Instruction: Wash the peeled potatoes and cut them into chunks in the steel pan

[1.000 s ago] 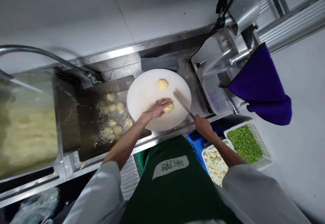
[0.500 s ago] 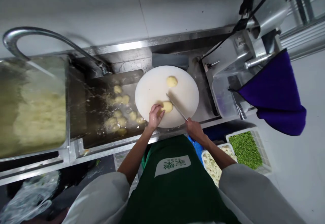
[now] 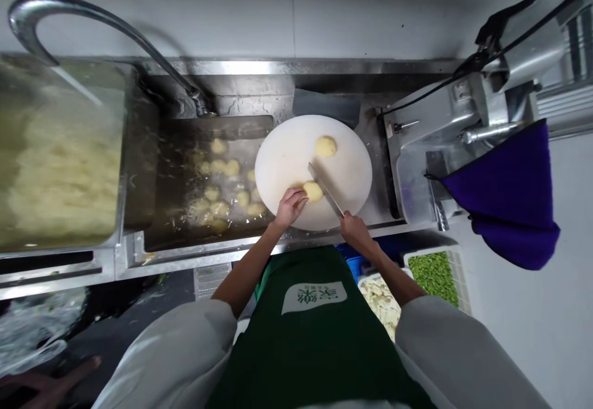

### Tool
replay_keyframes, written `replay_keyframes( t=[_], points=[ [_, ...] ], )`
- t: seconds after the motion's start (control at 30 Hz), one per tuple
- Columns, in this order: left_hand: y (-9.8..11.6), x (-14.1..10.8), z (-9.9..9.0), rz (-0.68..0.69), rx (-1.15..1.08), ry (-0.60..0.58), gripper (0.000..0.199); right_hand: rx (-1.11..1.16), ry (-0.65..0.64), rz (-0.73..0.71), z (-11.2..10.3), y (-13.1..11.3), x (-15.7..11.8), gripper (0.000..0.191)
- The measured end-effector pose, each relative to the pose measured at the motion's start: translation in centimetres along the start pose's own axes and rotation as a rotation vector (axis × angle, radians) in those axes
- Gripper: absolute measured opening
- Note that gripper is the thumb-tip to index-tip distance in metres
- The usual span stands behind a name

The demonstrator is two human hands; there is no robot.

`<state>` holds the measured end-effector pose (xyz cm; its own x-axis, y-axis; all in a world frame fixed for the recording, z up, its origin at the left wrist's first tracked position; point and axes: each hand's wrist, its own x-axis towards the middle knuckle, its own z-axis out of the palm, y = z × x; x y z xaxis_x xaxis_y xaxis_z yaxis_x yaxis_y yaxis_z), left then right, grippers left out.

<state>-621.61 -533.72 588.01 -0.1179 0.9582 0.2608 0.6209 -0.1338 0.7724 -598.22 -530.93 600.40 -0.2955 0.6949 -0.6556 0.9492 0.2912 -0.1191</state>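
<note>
On the round white cutting board (image 3: 273,162) lies a peeled potato (image 3: 313,191), its left end gripped by the fingers of my left hand (image 3: 291,206). My right hand (image 3: 354,228) is closed round the handle of a kitchen knife (image 3: 327,190). The blade points up and to the left, just right of that potato; whether it touches cannot be told. A second peeled potato (image 3: 325,146) rests farther back on the board, apart from both hands. In the sink left of the board, several peeled potatoes (image 3: 220,210) sit in water.
At the far left, water runs from a curved faucet (image 3: 115,23) into a basin (image 3: 121,168) of pale pieces. A machine (image 3: 430,125) with a purple cloth (image 3: 509,193) stands right. Below are baskets of chopped greens (image 3: 433,276) and pale slices (image 3: 382,304). Another person's hand (image 3: 60,387) shows lower left.
The view has shifted, so the board appears a little farther right. My left hand remains on the potato and the knife stays beside it. Another person's hand shows more clearly at lower left.
</note>
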Motion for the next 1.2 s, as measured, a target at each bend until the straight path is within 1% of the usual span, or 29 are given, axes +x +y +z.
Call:
replay_keyframes(
  t=[0.07,0.13,0.37,0.63,0.77,0.87,1.0,1.07,1.2],
  points=[
    [0.0,0.0,0.0,-0.015,0.012,-0.011,0.025,-0.005,-0.011,-0.008,0.0,-0.1,0.1,0.035],
    [0.0,0.0,0.0,-0.012,0.011,-0.011,0.025,-0.014,0.006,-0.012,0.0,-0.1,0.1,0.036],
    [-0.3,0.0,0.2,0.105,-0.023,0.067,0.019,-0.013,0.020,-0.016,0.2,-0.3,0.4,0.033],
    [-0.3,0.0,0.1,0.124,-0.006,0.055,0.017,-0.011,0.021,-0.018,-0.1,-0.8,0.3,0.034],
    [0.2,0.5,0.0,0.186,-0.008,0.084,0.014,-0.008,-0.006,-0.019,0.0,-1.1,1.1,0.034],
    [0.9,1.5,0.4,0.235,0.048,0.032,0.014,-0.019,-0.005,-0.010,0.2,-1.2,1.3,0.033],
    [1.6,2.7,1.0,0.247,0.141,-0.090,0.025,-0.036,0.028,-0.012,-0.1,-1.4,0.3,0.036],
    [1.8,2.9,1.2,0.245,0.158,-0.108,0.028,-0.036,0.030,-0.022,-0.3,-1.7,0.0,0.037],
    [1.8,2.6,1.1,0.234,0.148,-0.096,0.030,-0.038,0.009,-0.042,-0.5,-2.2,0.2,0.035]
  ],
)
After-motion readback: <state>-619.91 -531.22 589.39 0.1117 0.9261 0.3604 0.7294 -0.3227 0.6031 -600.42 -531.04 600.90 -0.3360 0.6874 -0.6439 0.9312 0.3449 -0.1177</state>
